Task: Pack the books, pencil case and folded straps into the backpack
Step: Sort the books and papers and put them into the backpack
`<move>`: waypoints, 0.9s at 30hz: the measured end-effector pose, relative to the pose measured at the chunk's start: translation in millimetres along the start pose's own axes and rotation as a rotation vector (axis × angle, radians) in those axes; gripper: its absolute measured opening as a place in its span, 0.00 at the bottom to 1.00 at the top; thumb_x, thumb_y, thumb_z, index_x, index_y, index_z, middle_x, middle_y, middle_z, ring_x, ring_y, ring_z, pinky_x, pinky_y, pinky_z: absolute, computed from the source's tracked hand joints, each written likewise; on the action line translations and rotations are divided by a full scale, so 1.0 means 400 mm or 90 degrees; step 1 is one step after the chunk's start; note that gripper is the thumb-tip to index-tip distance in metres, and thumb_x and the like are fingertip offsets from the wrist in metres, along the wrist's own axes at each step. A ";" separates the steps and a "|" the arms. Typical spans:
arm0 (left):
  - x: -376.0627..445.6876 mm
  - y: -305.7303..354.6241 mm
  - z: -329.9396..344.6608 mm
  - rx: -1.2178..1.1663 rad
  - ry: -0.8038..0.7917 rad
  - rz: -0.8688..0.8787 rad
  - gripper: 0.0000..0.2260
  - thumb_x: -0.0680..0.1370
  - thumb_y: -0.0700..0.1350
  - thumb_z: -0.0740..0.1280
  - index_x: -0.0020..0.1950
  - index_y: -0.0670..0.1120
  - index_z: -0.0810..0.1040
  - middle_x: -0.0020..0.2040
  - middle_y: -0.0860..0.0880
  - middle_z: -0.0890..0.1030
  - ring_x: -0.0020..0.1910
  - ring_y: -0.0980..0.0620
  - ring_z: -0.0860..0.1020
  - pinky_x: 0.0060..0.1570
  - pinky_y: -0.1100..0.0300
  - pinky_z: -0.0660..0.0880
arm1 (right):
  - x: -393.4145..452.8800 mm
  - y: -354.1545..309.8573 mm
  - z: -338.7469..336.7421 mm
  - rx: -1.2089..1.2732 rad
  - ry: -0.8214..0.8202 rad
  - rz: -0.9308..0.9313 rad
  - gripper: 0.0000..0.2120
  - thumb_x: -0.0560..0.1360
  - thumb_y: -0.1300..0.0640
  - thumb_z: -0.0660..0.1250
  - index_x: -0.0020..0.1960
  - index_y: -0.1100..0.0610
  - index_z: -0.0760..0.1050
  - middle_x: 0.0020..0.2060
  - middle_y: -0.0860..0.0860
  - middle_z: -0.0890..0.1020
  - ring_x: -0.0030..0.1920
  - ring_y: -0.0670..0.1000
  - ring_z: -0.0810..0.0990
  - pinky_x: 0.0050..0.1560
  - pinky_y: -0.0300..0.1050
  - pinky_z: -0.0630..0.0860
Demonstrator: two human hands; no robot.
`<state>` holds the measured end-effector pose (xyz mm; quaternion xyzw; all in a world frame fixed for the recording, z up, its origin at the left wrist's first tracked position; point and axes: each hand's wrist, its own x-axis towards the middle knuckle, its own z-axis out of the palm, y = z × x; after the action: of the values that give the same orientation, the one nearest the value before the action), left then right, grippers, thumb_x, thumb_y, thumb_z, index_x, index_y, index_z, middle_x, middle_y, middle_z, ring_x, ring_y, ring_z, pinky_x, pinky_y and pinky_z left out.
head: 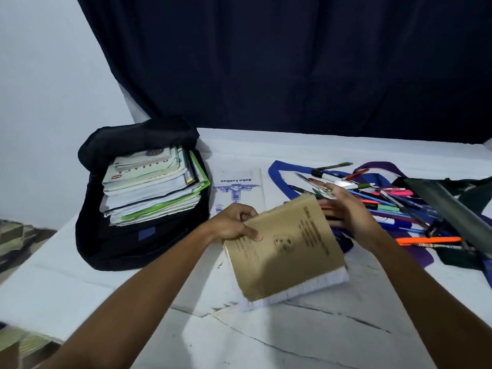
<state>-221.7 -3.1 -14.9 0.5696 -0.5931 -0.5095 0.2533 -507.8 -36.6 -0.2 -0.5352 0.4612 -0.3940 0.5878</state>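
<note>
My left hand [237,222] pinches the brown book [285,249], tilted for lifting; my right hand [343,206] steadies its edge, fingers straight. The bag [106,249] gapes at nine o'clock.

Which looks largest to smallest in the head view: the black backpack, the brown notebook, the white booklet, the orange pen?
1. Black backpack
2. Brown notebook, though it is held nearer the camera, which enlarges it
3. White booklet, partly hidden, so its rank against the notebook is unsure
4. Orange pen
</note>
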 end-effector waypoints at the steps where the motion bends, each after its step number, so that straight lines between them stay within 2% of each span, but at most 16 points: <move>1: -0.006 -0.008 -0.005 -0.080 0.048 0.013 0.16 0.68 0.30 0.76 0.50 0.45 0.79 0.36 0.51 0.82 0.37 0.51 0.80 0.38 0.59 0.78 | -0.003 0.012 -0.005 0.105 -0.026 0.026 0.27 0.76 0.36 0.58 0.71 0.45 0.65 0.55 0.55 0.83 0.53 0.55 0.82 0.54 0.54 0.77; 3: -0.016 -0.016 -0.001 -0.249 0.139 0.044 0.27 0.70 0.27 0.72 0.64 0.48 0.73 0.40 0.47 0.85 0.39 0.49 0.83 0.38 0.56 0.80 | -0.013 0.037 0.017 0.252 -0.094 0.043 0.42 0.65 0.29 0.66 0.73 0.48 0.64 0.57 0.53 0.83 0.57 0.56 0.82 0.54 0.57 0.78; 4: -0.015 -0.022 0.005 -0.311 0.178 0.066 0.32 0.71 0.27 0.71 0.69 0.52 0.69 0.43 0.45 0.85 0.40 0.49 0.83 0.38 0.55 0.81 | -0.020 0.043 0.045 0.271 -0.134 0.028 0.44 0.63 0.31 0.71 0.73 0.50 0.65 0.61 0.54 0.81 0.60 0.56 0.80 0.55 0.57 0.78; 6: -0.009 -0.032 0.020 -0.337 0.243 0.120 0.40 0.73 0.29 0.70 0.74 0.60 0.57 0.48 0.44 0.85 0.45 0.50 0.84 0.41 0.54 0.81 | -0.015 0.051 0.100 0.209 -0.108 -0.055 0.38 0.70 0.49 0.73 0.75 0.47 0.59 0.68 0.55 0.75 0.64 0.56 0.77 0.57 0.60 0.77; 7: -0.007 -0.036 0.024 -0.301 0.267 0.149 0.43 0.74 0.31 0.70 0.76 0.62 0.51 0.51 0.43 0.84 0.48 0.51 0.84 0.43 0.55 0.81 | -0.008 0.051 0.118 0.136 -0.068 -0.123 0.43 0.71 0.59 0.73 0.77 0.41 0.52 0.71 0.54 0.72 0.67 0.56 0.74 0.61 0.62 0.74; 8: -0.007 -0.039 0.025 -0.237 0.282 0.178 0.45 0.75 0.33 0.71 0.77 0.63 0.46 0.53 0.44 0.82 0.50 0.52 0.83 0.46 0.56 0.81 | -0.007 0.042 0.134 0.051 -0.042 -0.181 0.50 0.71 0.63 0.73 0.76 0.35 0.45 0.73 0.52 0.68 0.70 0.55 0.70 0.64 0.63 0.72; 10: -0.015 -0.034 0.018 -0.106 0.284 0.231 0.47 0.75 0.36 0.72 0.78 0.60 0.42 0.59 0.53 0.78 0.56 0.57 0.81 0.52 0.58 0.79 | 0.000 0.017 0.158 -0.069 0.002 -0.230 0.56 0.72 0.65 0.73 0.72 0.28 0.36 0.77 0.47 0.60 0.74 0.51 0.64 0.68 0.62 0.68; 13: -0.032 -0.006 -0.007 -0.035 0.244 0.274 0.49 0.72 0.35 0.75 0.79 0.57 0.45 0.68 0.60 0.69 0.62 0.66 0.74 0.57 0.65 0.76 | 0.007 -0.003 0.166 -0.141 -0.014 -0.296 0.54 0.75 0.66 0.69 0.68 0.23 0.34 0.74 0.39 0.61 0.73 0.46 0.64 0.68 0.60 0.68; 15: -0.035 0.009 -0.026 -0.002 0.217 0.307 0.50 0.69 0.35 0.77 0.79 0.58 0.48 0.74 0.57 0.64 0.69 0.63 0.69 0.62 0.61 0.74 | 0.009 -0.014 0.169 -0.217 -0.033 -0.337 0.52 0.76 0.66 0.67 0.68 0.22 0.37 0.71 0.33 0.62 0.72 0.43 0.63 0.67 0.52 0.69; 16: -0.035 0.013 -0.032 0.023 0.216 0.320 0.50 0.69 0.37 0.78 0.78 0.61 0.51 0.76 0.54 0.62 0.71 0.59 0.68 0.65 0.56 0.73 | 0.011 -0.020 0.169 -0.248 -0.043 -0.356 0.49 0.77 0.66 0.66 0.69 0.23 0.41 0.71 0.36 0.62 0.72 0.44 0.63 0.66 0.48 0.70; 17: -0.034 0.011 -0.036 0.049 0.221 0.330 0.48 0.68 0.41 0.78 0.78 0.64 0.54 0.76 0.51 0.62 0.72 0.54 0.67 0.66 0.51 0.73 | 0.013 -0.020 0.168 -0.274 -0.049 -0.365 0.44 0.77 0.66 0.65 0.70 0.24 0.47 0.70 0.41 0.63 0.70 0.45 0.66 0.64 0.44 0.72; 19: -0.037 -0.003 -0.029 0.080 0.232 0.347 0.41 0.69 0.49 0.76 0.76 0.66 0.58 0.72 0.47 0.65 0.70 0.51 0.69 0.65 0.48 0.73 | 0.010 -0.007 0.170 -0.282 -0.065 -0.376 0.34 0.78 0.66 0.63 0.68 0.29 0.61 0.62 0.42 0.64 0.63 0.46 0.71 0.57 0.37 0.75; 21: -0.047 -0.024 -0.007 0.077 0.240 0.384 0.35 0.72 0.53 0.74 0.75 0.65 0.62 0.70 0.48 0.65 0.69 0.54 0.70 0.65 0.50 0.74 | -0.004 0.017 0.174 -0.349 -0.052 -0.445 0.28 0.78 0.68 0.63 0.65 0.36 0.70 0.61 0.41 0.62 0.63 0.44 0.71 0.58 0.38 0.77; 23: -0.051 -0.053 0.013 0.127 0.260 0.454 0.30 0.75 0.54 0.70 0.75 0.60 0.64 0.71 0.52 0.63 0.71 0.57 0.68 0.67 0.51 0.72 | -0.015 0.043 0.175 -0.399 -0.013 -0.545 0.23 0.75 0.70 0.65 0.65 0.50 0.76 0.67 0.36 0.62 0.67 0.38 0.69 0.61 0.39 0.76; 25: -0.049 -0.079 0.019 0.220 0.269 0.506 0.29 0.77 0.53 0.68 0.77 0.60 0.61 0.70 0.48 0.64 0.70 0.51 0.69 0.69 0.51 0.70 | -0.017 0.071 0.167 -0.428 -0.004 -0.653 0.19 0.73 0.69 0.66 0.63 0.64 0.75 0.70 0.30 0.61 0.68 0.33 0.65 0.62 0.30 0.70; 27: -0.051 -0.094 0.013 0.303 0.273 0.537 0.31 0.78 0.53 0.66 0.77 0.62 0.56 0.68 0.45 0.65 0.68 0.51 0.68 0.69 0.59 0.68 | -0.031 0.080 0.160 -0.440 -0.004 -0.654 0.18 0.72 0.67 0.68 0.62 0.65 0.76 0.70 0.28 0.60 0.68 0.30 0.63 0.60 0.23 0.66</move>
<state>-205.9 23.9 -44.7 0.4148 -0.8047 -0.0871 0.4156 -450.5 -3.9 -30.5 -0.8494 0.2441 -0.4530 0.1170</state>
